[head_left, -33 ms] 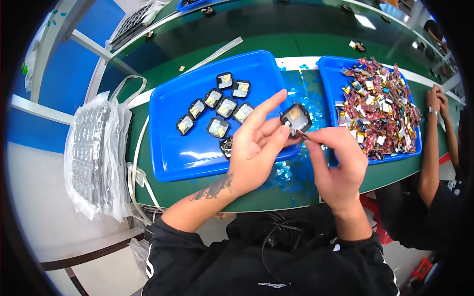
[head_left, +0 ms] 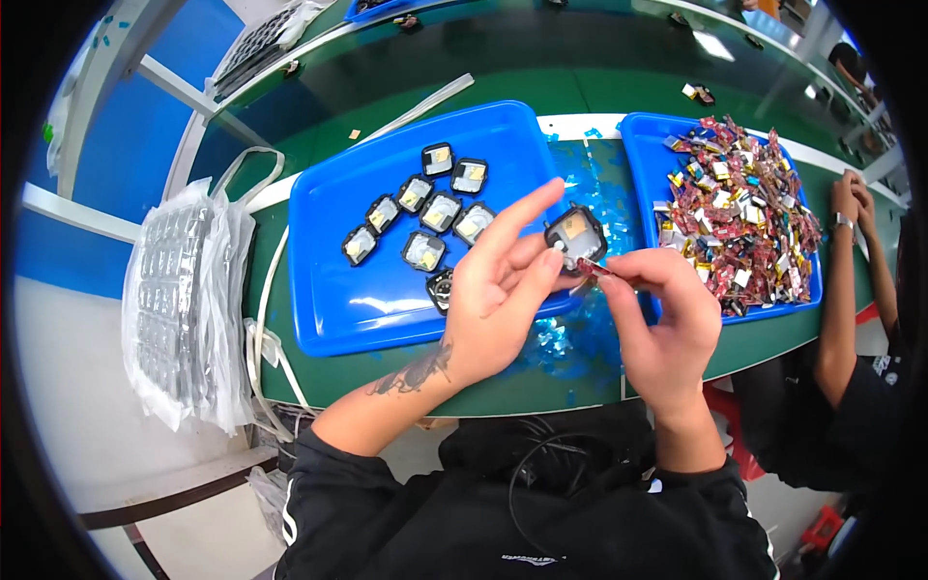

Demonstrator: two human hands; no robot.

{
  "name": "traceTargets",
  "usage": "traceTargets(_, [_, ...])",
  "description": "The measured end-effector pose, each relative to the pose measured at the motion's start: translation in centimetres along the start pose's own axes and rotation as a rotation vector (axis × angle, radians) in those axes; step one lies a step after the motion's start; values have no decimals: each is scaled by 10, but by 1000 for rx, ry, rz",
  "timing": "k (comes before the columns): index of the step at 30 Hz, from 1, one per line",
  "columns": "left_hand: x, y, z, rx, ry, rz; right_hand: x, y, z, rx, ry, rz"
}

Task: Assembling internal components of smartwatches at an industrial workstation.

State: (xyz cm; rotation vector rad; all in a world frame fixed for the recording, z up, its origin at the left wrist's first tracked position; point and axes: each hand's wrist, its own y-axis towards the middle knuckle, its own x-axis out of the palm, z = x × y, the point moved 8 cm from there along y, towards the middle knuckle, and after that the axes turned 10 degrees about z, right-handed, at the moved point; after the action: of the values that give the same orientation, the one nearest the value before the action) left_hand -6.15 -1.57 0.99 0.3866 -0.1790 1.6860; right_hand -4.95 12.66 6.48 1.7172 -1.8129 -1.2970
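My left hand (head_left: 496, 295) grips a black square watch-style casing (head_left: 576, 237) by its lower edge between thumb and fingers, the index finger stretched out past it. The casing's open side shows a grey inside with a tan patch. My right hand (head_left: 669, 324) pinches a small red circuit board (head_left: 592, 268) between thumb and index finger, right at the casing's lower edge. Whether the board is joined to the casing I cannot tell. To the left, several similar black casings (head_left: 441, 212) lie in a blue tray (head_left: 329, 295), partly behind my left hand.
A second blue tray (head_left: 640, 145) on the right is heaped with red circuit boards and small silver and yellow parts (head_left: 739, 217). Blue film scraps (head_left: 556, 338) litter the green table (head_left: 580, 382). Plastic-wrapped trays (head_left: 174, 300) stand at left. Another person's hands (head_left: 853, 198) rest at far right.
More of the red circuit board shows between my right fingertips, at a slightly different tilt. Both hands stay in nearly the same place, and the view has shifted slightly.
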Motion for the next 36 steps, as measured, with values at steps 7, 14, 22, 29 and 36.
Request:
traceTargets(7, [21,-17,43,716,817,-259,10,-27,48,909,748,-40])
traceTargets(14, [18,-20,41,855,877,-267,18,-28,50,939,912,-165])
traceTargets(22, [16,-12,23,524,810,-300,12,-31,51,908,863,-244])
traceTargets(29, [13,-10,-5,-10,458,-336,5,-36,47,961,771,-99])
traceTargets(36, [12,-8,-8,-102,253,-191,-4,-36,42,757,451,-13])
